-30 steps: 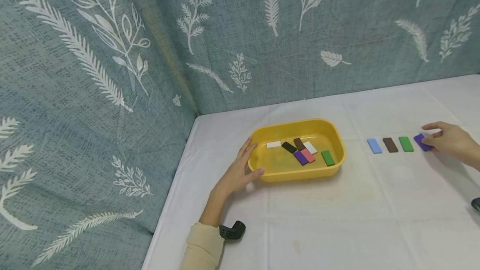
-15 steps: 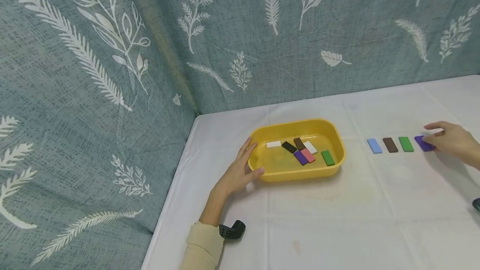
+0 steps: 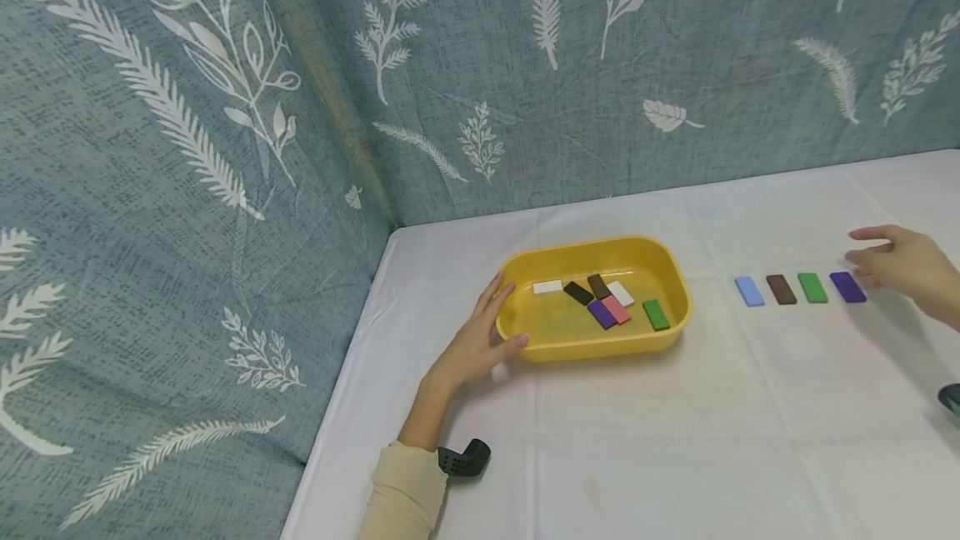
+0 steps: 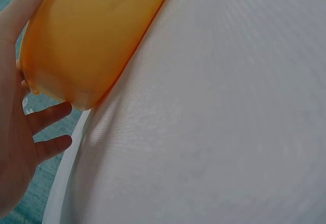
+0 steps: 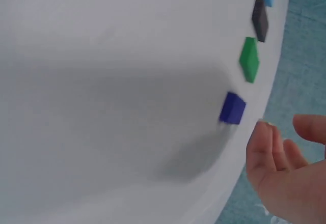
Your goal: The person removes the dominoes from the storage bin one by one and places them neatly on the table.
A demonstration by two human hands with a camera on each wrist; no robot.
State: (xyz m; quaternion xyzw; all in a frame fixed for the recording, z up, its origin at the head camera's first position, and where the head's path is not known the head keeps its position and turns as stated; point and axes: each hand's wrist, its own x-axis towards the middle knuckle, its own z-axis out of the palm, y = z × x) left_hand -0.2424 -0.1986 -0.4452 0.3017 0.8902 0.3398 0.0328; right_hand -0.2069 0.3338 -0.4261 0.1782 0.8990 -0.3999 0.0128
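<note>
- Blue-green curtain (image 3: 465, 40) with white leaf prints fills the upper and left frame; white tablecloth (image 3: 675, 440) spreads across the lower right.
- Four blocks form a row at right: light blue block (image 3: 749, 291), brown block (image 3: 782, 289), green block (image 3: 812, 287), purple block (image 3: 848, 287).
- Seven more lie in the yellow tray (image 3: 600, 348) at centre: two white blocks (image 3: 547, 287), black block (image 3: 579, 293), pink block (image 3: 617, 310), second brown block (image 3: 598, 287), second purple block (image 3: 602, 314), second green block (image 3: 656, 315).
- Left hand (image 3: 472, 348), fingers spread, touches the tray's left end.
- Right hand (image 3: 903, 265), thumb and fingertips parted, holds nothing, just beside the row's purple block.
- Black wrist device (image 3: 465, 458) and beige sleeve (image 3: 408, 490), lower centre.
</note>
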